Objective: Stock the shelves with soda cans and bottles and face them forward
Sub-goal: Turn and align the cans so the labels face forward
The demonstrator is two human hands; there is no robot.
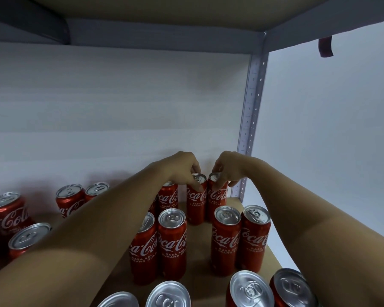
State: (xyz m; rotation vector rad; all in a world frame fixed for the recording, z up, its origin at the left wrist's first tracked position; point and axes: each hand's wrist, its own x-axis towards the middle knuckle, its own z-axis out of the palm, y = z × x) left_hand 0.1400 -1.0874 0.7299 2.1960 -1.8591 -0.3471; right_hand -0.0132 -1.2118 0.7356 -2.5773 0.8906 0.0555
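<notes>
my left hand (182, 168) pinches the rim of one upright back-row can (196, 199); my right hand (227, 168) pinches the rim of the neighbouring can (217, 197), the two touching near the wall at the shelf (200, 247) rear right. nearer red cans (172, 242) stand in pairs on either side of my reach, close under my forearms. my left forearm hides part of a third back-row can (167, 197); front cans are cut off by the frame edge. both held cans stand vertical, logos facing me.
</notes>
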